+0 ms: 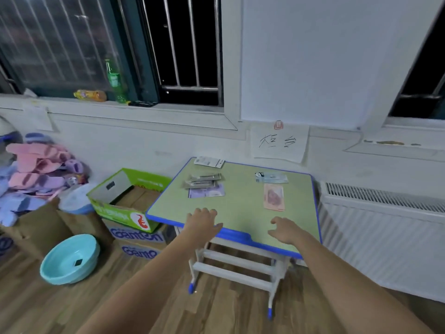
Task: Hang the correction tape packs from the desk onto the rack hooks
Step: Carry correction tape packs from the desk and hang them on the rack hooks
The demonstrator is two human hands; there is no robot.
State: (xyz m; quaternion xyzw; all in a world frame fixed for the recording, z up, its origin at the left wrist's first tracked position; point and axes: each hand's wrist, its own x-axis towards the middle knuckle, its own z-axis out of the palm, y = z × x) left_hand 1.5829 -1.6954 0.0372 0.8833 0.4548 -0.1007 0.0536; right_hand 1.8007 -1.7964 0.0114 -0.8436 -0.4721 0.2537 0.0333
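Note:
A small green desk (243, 208) with a blue rim stands against the wall. Flat packs lie on it: a grey stack (202, 181) over a purple pack (206, 192) at the left, a white pack (209, 162) at the far edge, a panda-printed pack (271, 177) and a pink pack (273, 197) at the right. My left hand (201, 221) reaches over the desk's front left edge with fingers relaxed and holds nothing. My right hand (285, 229) hovers over the front right part, fingers loosely spread and empty. No rack or hooks are in view.
An open green carton (127, 201) sits on stacked boxes left of the desk. A turquoise basin (69, 259) lies on the wood floor. Pink and purple slippers (36, 169) are piled at the far left. A white radiator (385, 232) runs along the right wall.

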